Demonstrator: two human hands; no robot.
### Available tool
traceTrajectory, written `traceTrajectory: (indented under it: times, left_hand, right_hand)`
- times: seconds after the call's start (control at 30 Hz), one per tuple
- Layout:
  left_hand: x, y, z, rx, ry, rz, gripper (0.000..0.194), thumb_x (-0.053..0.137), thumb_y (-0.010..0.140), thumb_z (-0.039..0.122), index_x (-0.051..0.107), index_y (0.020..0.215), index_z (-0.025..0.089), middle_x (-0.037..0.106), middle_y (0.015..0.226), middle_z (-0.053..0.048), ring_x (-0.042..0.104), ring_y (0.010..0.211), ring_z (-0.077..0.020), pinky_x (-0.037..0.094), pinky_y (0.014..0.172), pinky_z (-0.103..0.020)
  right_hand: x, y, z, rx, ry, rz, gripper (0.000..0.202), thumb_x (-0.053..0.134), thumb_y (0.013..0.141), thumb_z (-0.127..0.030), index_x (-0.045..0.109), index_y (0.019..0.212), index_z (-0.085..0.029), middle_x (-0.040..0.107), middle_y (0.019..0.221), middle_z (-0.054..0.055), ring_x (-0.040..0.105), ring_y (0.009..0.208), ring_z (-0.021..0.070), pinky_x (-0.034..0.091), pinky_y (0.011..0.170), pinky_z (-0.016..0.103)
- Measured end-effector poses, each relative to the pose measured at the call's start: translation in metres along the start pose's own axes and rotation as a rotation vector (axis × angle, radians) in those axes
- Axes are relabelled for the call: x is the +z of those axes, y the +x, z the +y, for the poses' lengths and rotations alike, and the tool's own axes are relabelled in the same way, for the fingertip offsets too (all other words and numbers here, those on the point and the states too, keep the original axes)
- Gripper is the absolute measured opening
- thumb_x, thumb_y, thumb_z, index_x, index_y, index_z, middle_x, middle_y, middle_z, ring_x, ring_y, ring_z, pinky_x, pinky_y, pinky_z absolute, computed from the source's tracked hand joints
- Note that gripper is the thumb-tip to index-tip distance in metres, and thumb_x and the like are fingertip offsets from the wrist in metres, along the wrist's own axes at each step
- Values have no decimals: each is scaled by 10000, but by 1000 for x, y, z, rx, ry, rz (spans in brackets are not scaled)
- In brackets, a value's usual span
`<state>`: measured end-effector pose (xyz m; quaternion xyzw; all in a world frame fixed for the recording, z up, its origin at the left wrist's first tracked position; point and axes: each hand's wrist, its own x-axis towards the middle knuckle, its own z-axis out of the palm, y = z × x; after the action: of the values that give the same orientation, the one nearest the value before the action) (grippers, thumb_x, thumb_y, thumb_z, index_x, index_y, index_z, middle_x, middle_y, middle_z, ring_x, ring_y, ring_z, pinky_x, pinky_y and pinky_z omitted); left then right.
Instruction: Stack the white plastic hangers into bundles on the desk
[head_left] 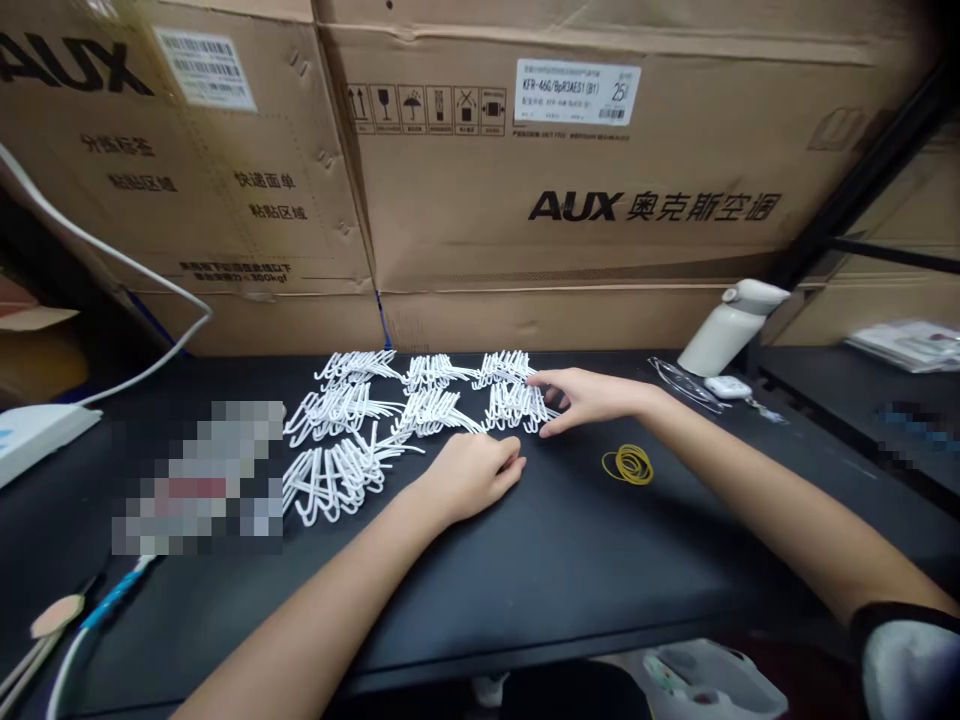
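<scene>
A person works bare-handed at a black table [570, 570], where white hooks [330, 485] lie sorted into seven clusters: three along the back, three in the middle and one at the front left. The right hand [585, 396] reaches in at the right end, thumb and fingers parted around the edge of the middle row's last cluster [514, 407]; from here I cannot tell whether the fingertips touch any hooks. The left hand [480, 475] rests on the tabletop just in front of the middle clusters, its fingers curled under and partly hidden, so I cannot tell how tightly they close or whether they have hold of anything. Yellow bands [634, 465] lie in a loose coil near the right forearm. Beyond it, a white bottle [727, 330] leans in view before large cardboard boxes [450, 240] stacked behind the table.
</scene>
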<state>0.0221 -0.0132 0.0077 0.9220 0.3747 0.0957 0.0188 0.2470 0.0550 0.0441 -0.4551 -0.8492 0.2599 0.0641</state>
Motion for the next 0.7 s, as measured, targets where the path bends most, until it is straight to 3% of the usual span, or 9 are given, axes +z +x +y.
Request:
traceTrajectory:
  times: [0.1,0.2,0.27,0.33,0.47,0.57,0.63,0.7]
  left_hand:
    - [-6,-1,-3,-54,85,168,277,391,942,295,561,749,191,649,698,-20,593,615,-162,333,546,-273]
    - [-18,-4,-13,-259,213,461,315,366,954,296,575,747,184,651,750,-53,602,714,-179,366,597,-281]
    - [-26,-7,-23,-364,247,563,301,383,949,303,588,761,187,658,787,-63,605,785,-198,387,619,-284]
    - [-32,-9,-33,-401,242,533,268,409,938,311,612,809,191,670,839,-67,603,857,-226,416,637,-296]
    - [-31,-12,-45,-319,128,274,226,483,900,314,642,972,171,681,1025,-96,587,1026,-267,475,801,-356]
    - [-27,-13,-46,-278,82,134,490,568,857,373,509,1269,115,597,1252,-170,527,1170,-317,437,941,-438]
    - [-25,-14,-46,-302,64,90,669,615,824,392,382,1377,96,543,1321,-203,492,1220,-343,425,959,-470]
    - [-25,-14,-48,-306,32,73,664,630,813,355,374,1374,108,556,1305,-198,501,1212,-344,437,944,-468]
  right_hand:
    - [-1,1,-1,-2,-23,2,844,740,644,-543,475,1361,-184,592,1274,127,621,1025,258,519,819,344]
    - [-7,-4,-3,15,-90,19,855,737,646,-550,469,1371,-184,564,1319,130,611,1066,272,508,864,353]
    - [-13,-10,-8,29,-150,55,837,752,631,-535,508,1341,-166,570,1312,140,598,1094,297,491,899,371]
    - [-18,-15,-17,7,-183,112,697,743,653,-513,598,1238,-163,625,1234,132,609,1073,306,484,896,378]
    - [-8,-9,-44,-196,-105,326,281,608,823,-364,672,1015,-169,704,1024,78,645,947,230,478,852,334]
    - [10,13,-62,-377,-172,289,116,546,841,-169,660,856,-157,701,870,63,626,835,186,448,819,312]
    - [21,33,-70,-368,-216,257,123,539,786,-66,632,778,-147,682,790,52,609,776,170,428,770,287]
    - [27,50,-75,-354,-163,229,117,552,742,-47,602,757,-152,670,750,24,592,698,140,410,696,247]
